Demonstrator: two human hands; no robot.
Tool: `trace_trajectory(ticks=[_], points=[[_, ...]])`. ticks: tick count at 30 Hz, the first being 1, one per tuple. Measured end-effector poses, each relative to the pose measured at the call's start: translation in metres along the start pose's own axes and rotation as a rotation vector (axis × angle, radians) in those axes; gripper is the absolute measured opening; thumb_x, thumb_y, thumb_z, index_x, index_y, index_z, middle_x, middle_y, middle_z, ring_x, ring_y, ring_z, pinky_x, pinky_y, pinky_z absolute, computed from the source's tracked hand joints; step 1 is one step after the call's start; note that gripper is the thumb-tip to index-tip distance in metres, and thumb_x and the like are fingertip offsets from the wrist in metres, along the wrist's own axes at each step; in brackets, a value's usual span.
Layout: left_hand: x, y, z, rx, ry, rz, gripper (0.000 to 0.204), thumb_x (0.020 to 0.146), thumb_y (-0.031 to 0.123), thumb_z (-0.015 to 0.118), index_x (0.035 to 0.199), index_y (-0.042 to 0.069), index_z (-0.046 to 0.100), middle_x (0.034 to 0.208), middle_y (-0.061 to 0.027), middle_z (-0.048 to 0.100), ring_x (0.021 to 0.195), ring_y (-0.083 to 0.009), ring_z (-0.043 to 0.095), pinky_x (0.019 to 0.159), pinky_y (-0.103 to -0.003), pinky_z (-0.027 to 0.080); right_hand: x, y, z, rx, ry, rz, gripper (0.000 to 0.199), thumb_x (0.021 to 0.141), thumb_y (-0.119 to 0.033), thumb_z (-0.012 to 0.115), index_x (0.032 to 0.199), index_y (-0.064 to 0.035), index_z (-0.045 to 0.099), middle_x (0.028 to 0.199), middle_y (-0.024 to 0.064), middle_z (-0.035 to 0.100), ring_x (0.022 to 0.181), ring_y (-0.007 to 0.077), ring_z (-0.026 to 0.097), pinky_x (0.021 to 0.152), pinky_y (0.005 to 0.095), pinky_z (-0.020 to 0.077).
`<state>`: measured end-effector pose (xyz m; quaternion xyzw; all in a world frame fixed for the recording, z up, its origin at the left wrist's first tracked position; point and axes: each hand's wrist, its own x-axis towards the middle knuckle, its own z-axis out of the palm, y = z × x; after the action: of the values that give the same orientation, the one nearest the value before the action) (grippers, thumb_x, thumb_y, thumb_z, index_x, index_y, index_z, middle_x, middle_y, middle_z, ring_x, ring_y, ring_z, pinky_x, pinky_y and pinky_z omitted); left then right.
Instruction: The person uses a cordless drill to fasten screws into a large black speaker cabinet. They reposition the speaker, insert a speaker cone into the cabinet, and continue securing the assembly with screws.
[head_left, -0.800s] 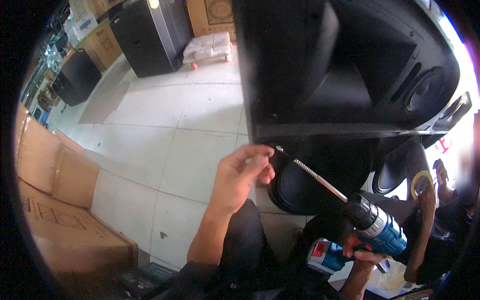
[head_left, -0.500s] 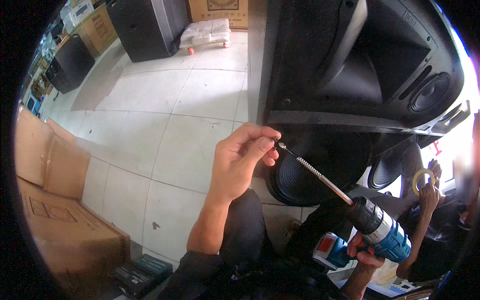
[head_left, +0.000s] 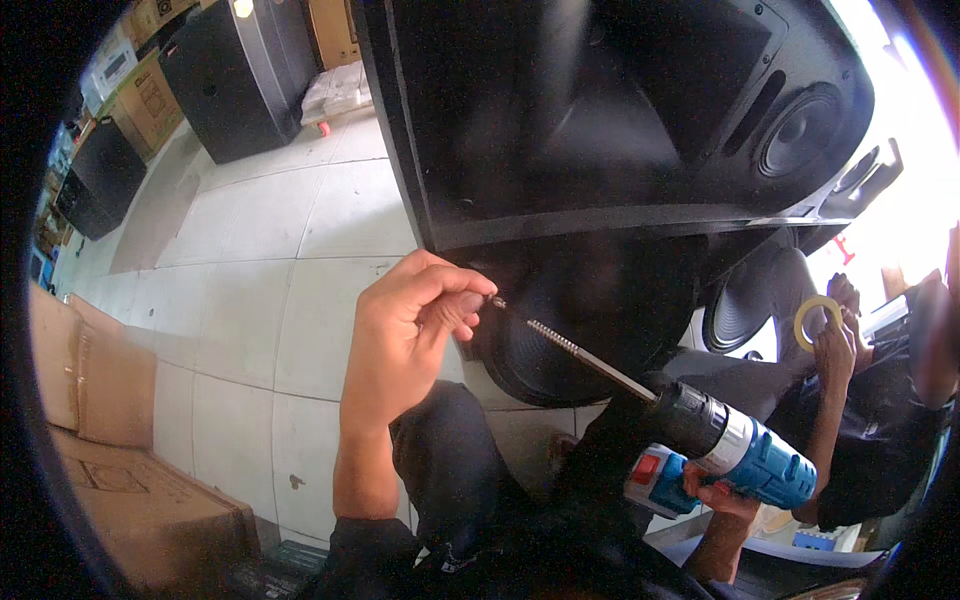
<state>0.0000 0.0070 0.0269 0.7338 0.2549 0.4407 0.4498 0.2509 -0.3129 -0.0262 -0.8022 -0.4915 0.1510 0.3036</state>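
Note:
My left hand (head_left: pixel 405 330) is closed in a pinch on a small dark screw, mostly hidden by the fingertips. The bit's shiny tip (head_left: pixel 500 302) is right at those fingertips; whether it sits in the screw head I cannot tell. In my right hand (head_left: pixel 722 492) is the grip of a blue and black cordless drill (head_left: pixel 765 465), tilted up to the left. A long driver bit (head_left: pixel 615 376) with a spring-like ribbed section runs from its chuck toward my left hand. Just behind the fingers stands a large black speaker cabinet (head_left: pixel 480 165), its round woofer (head_left: pixel 530 360) low down.
A co-worker's hand (head_left: pixel 835 345) at the right holds a roll of yellowish tape (head_left: pixel 808 322). Cardboard boxes (head_left: pixel 150 500) stand at the left. More black speakers (head_left: pixel 235 85) and a small wheeled dolly (head_left: pixel 335 95) are farther back on the white tiled floor (head_left: pixel 240 310).
The view has swung right, so the scene has slid left in it. My left hand and the drill bit stay together, tip near fingertips. The drill is still in my right hand.

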Motion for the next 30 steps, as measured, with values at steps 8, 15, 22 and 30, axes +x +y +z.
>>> trace_trajectory(ticks=[8,15,22,30], points=[[0.007,0.012,-0.005,-0.044,-0.276,-0.134,0.008,0.087,0.005,0.059,0.089,0.000,0.066,0.074,-0.0041,0.060,0.060,-0.0097,0.058,0.054,-0.023,0.047,-0.007,0.000,-0.005,0.072,0.297,-0.010,0.059,0.052,-0.041,0.081,0.094,-0.0046,0.062,0.087,0.0123,0.062,0.075,0.0248,0.062,0.066,0.0357,0.0489],[0.013,0.008,-0.003,-0.560,-0.336,-0.391,0.019,0.088,0.018,0.061,0.092,-0.002,0.061,0.076,-0.0042,0.059,0.061,-0.0091,0.055,0.048,-0.019,0.042,-0.045,0.039,0.004,-0.016,0.197,0.071,0.073,0.054,-0.042,0.081,0.110,-0.0036,0.053,0.094,0.0143,0.055,0.081,0.0234,0.058,0.061,0.0342,0.0478],[0.022,0.007,0.050,-0.893,0.017,-0.439,0.020,0.091,0.017,0.057,0.098,-0.001,0.061,0.075,-0.0016,0.057,0.063,-0.0078,0.052,0.054,-0.016,0.041,-0.038,-0.005,0.036,0.397,0.104,-0.428,0.075,0.067,-0.035,0.076,0.119,0.0077,0.043,0.087,0.0149,0.061,0.078,0.0232,0.060,0.065,0.0333,0.0482],[0.032,0.015,0.057,-0.213,0.142,-0.225,0.024,0.092,0.021,0.055,0.098,0.000,0.065,0.066,-0.0020,0.057,0.054,-0.0053,0.049,0.050,-0.019,0.040,-0.011,-0.093,0.053,-0.075,0.357,-0.460,0.049,0.066,-0.029,0.075,0.098,0.0038,0.059,0.082,0.0162,0.064,0.069,0.0267,0.065,0.063,0.0360,0.0517]])
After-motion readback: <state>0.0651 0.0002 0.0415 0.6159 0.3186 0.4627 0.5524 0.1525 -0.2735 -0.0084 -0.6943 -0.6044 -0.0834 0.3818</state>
